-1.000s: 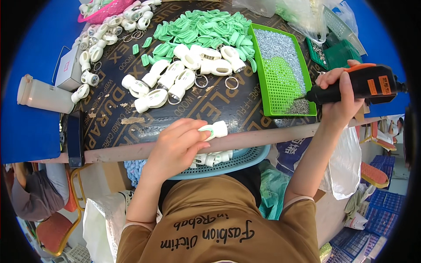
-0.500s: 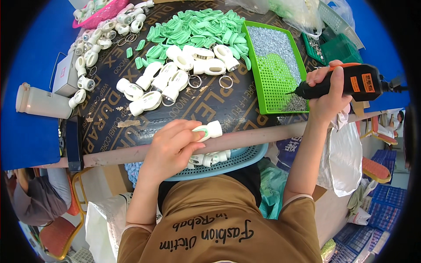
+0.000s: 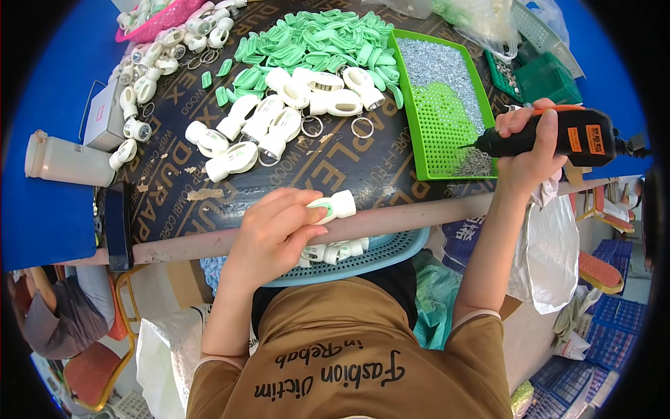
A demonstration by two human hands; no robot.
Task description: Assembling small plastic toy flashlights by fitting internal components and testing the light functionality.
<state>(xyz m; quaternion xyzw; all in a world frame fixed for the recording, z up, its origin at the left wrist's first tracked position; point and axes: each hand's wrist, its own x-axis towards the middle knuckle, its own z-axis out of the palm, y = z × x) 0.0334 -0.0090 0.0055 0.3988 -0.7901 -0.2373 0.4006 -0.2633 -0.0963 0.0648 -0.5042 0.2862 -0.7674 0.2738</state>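
Note:
Near the table's front edge, my left hand (image 3: 279,234) pinches a small white keychain flashlight (image 3: 341,205) with a green inset on its side. My right hand (image 3: 528,143) is wrapped round a black electric screwdriver (image 3: 583,136) with orange labels. Its thin bit points left over the green tray (image 3: 421,150), above a dark cluster of small screws (image 3: 474,165). Small silvery pieces (image 3: 436,66) fill the tray's far part. Left of the tray lie several white flashlights (image 3: 283,133), some with key rings, in front of a heap of light green plastic covers (image 3: 314,42).
A blue basket (image 3: 398,253) with more flashlights sits under the table edge at my lap. Further flashlights, a pink basket (image 3: 164,24), a white canister (image 3: 70,160) and a white box (image 3: 105,122) stand left. Dark green boxes (image 3: 548,77) lie far right. Another person's arm shows at lower left.
The view has shifted very slightly. My right hand and the screwdriver sit a little further right and lower; the left hand still holds the flashlight in the same place.

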